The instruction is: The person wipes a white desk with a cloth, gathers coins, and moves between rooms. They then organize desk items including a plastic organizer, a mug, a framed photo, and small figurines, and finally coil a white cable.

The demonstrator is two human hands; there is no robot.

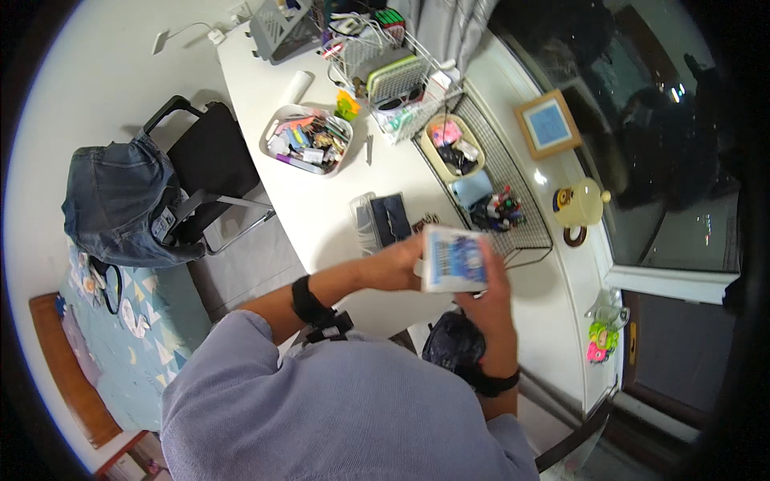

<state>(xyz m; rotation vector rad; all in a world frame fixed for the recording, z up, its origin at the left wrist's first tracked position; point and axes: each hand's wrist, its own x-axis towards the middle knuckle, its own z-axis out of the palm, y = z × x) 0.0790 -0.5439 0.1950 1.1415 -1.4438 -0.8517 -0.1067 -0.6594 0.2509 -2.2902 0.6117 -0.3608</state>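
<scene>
Between my two hands, above the desk's near edge, is a small white box with a blue printed face. My left hand grips it from the left side, its fingers partly behind the box. From the right, my right hand closes around its edge, slightly smeared by motion. Just beyond the box lie a dark flat case and a clear plastic pouch on the white desk.
A wire tray along the window side holds a cream basket and pens. A white bin of small items stands farther left. On the sill are a yellow mug and a wooden frame. A black chair stands left.
</scene>
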